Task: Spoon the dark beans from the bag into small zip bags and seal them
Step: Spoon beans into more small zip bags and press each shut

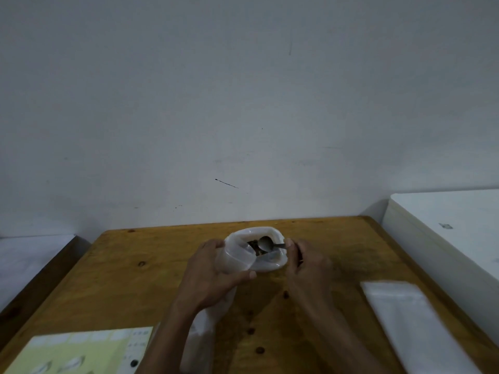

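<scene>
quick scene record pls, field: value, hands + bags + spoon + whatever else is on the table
left hand: grips a small clear zip bag, mouth held open at the rim of the big bag
right hand: pinches the handle of a metal spoon
spoon bowl: over the big bag's opening; load unclear
big white bag: open, dark beans visible inside
table: wood, against a wall
stack of flat clear bags: on the table to the right, untouched
printed sheet: near left corner
filled small bags: none visible
</scene>
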Demonstrator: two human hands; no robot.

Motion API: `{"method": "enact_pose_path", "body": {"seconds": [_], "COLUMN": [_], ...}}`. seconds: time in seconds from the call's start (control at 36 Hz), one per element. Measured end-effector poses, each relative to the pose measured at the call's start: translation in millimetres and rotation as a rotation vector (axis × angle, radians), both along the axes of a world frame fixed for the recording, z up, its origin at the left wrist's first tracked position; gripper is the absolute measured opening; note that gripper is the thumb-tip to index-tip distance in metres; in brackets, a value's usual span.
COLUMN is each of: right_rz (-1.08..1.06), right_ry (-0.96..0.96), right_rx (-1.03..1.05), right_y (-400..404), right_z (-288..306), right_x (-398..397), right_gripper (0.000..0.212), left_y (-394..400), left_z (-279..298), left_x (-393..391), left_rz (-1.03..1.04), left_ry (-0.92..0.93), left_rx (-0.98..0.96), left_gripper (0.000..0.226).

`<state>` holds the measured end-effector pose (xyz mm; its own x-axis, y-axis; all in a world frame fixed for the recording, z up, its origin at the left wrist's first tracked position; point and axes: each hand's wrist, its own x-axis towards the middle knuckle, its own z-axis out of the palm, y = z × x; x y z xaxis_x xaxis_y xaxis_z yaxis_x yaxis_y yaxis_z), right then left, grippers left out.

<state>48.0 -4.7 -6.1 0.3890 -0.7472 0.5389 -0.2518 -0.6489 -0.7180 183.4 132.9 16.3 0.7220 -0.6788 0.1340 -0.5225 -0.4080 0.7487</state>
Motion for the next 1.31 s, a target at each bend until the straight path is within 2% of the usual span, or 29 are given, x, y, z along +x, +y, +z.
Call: {"method": "enact_pose_path", "body": {"seconds": [0.11, 0.19, 0.31, 0.47, 0.89, 0.97, 1.06, 1.11, 1.22, 1.31], "right_rz": [-0.034, -0.043, 0.005, -0.019, 0.023, 0.096, 0.185, 0.203, 0.116, 0.037], "right_ry": [0.003, -0.018, -0.168, -0.297, -0.375, -0.272, -0.104, -0.069, -0.202, -0.207], "right_rx": [0.170, 0.458, 0.803, 0.952, 0.703, 0.531, 0.251, 0.119, 0.101, 0.107], "right_y": [4, 9, 13, 1, -8, 4, 16, 20, 17, 12], "right_z": [-8, -5, 1, 10, 65, 69, 70, 70, 66, 60], "right_x": [11, 17, 21, 9, -23, -25, -27, -27, -28, -28], "right_gripper": [0.022, 0.026, 0.020, 0.017, 0.026, 0.028, 0.024, 0.021, 0.021, 0.021], "left_y": [0, -1, -1, 4, 7, 7, 7, 8, 11, 14], "left_z": [0, 0, 1, 2, 13, 13, 13, 13, 12, 11], "left_x": [0, 0, -1, 2, 0, -2, -3, -4, -3, 0], "left_rz": [-0.016, -0.018, -0.026, -0.018, 0.021, 0.014, -0.011, -0.015, 0.019, 0.039], "left_ry": [0.023, 0.031, 0.031, 0.026, -0.036, -0.033, -0.019, -0.019, -0.002, -0.010], "left_rx": [0.002, 0.007, -0.001, -0.013, 0.058, 0.040, 0.014, 0.011, -0.017, -0.032], "left_gripper": [0.103, 0.105, 0.104, 0.106, 0.108, 0.108, 0.103, 0.101, 0.102, 0.105]}}
